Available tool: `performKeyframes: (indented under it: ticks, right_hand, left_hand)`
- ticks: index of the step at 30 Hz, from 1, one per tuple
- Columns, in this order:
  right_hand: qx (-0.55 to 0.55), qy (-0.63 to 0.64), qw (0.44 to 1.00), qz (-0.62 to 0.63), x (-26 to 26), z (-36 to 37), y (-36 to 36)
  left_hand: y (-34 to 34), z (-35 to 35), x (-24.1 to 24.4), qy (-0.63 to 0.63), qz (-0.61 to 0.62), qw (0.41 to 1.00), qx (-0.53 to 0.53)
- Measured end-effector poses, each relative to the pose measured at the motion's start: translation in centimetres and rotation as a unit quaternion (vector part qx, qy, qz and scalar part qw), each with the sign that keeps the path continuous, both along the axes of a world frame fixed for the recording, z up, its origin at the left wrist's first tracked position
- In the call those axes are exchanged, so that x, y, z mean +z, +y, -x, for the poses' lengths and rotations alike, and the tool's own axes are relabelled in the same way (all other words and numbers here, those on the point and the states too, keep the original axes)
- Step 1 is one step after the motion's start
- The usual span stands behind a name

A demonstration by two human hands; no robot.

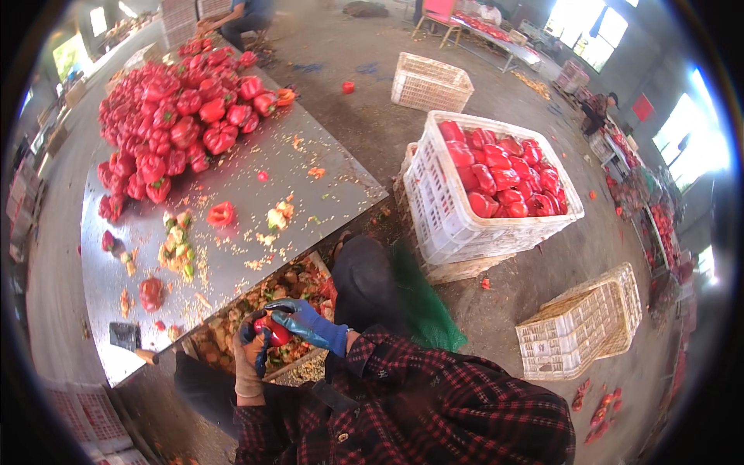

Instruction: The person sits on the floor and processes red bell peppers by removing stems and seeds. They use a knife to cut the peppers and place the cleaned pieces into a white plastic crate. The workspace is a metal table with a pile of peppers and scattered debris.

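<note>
A red bell pepper [279,333] sits between my two gloved hands, low in front of my lap. My left hand [254,343], in a worn glove with a dark and orange coating, grips it from the left. Fingers of my right hand [302,321], in a blue coated glove, close over its top and right side; whether they also hold a small tool is hidden. Beneath both hands is a crate [290,367] of pepper cores and scraps. A cleaver-like blade [125,335] with a wooden handle lies at the metal table's [343,174] near corner.
Red bell peppers [180,116] are heaped on the table, with loose cores [176,247] and seeds nearer me. A white plastic crate [494,232] of peppers stands stacked at my right. Other crates [575,325] and green netting [427,302] are on the floor. A person [247,20] sits beyond the table.
</note>
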State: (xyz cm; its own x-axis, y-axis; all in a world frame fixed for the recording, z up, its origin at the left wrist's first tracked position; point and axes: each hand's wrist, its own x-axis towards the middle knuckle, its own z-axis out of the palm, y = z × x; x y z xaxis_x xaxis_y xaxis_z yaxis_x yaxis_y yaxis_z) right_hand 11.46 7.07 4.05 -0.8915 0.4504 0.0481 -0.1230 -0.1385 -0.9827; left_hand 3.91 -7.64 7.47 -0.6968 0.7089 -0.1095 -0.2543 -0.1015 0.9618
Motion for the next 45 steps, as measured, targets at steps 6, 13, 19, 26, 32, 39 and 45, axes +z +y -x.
performKeyframes:
  ticks: [6,13,19,26,32,39,45]
  right_hand:
    - [-0.136,0.032,0.979,-0.151,-1.0,0.4,3.0]
    - [-0.198,0.079,0.977,0.007,5.4,-1.8,9.0]
    - [-0.241,0.098,0.965,0.012,12.9,-11.8,14.8]
    - [-0.51,0.059,0.84,-0.172,19.5,-31.0,29.1]
    - [-0.68,-0.034,0.683,-0.265,16.0,-47.8,44.5]
    - [-0.586,-0.523,0.36,-0.503,14.8,-52.4,46.7]
    - [-0.497,-0.42,0.375,-0.66,10.0,-51.2,48.2]
  left_hand:
    - [5.1,-1.7,1.6,0.22,0.037,0.971,0.091]
    - [12.8,-2.3,4.8,0.179,-0.02,0.983,0.026]
    - [12.2,0.7,-1.0,-0.181,-0.195,0.961,-0.078]
    - [9.4,-1.0,4.5,-0.085,-0.009,0.995,-0.058]
    - [7.6,0.6,-2.2,-0.221,0.008,0.975,-0.009]
    - [12.1,-5.7,5.8,-0.155,0.019,0.988,-0.016]
    - [10.0,-2.8,1.3,-0.089,0.039,0.991,-0.088]
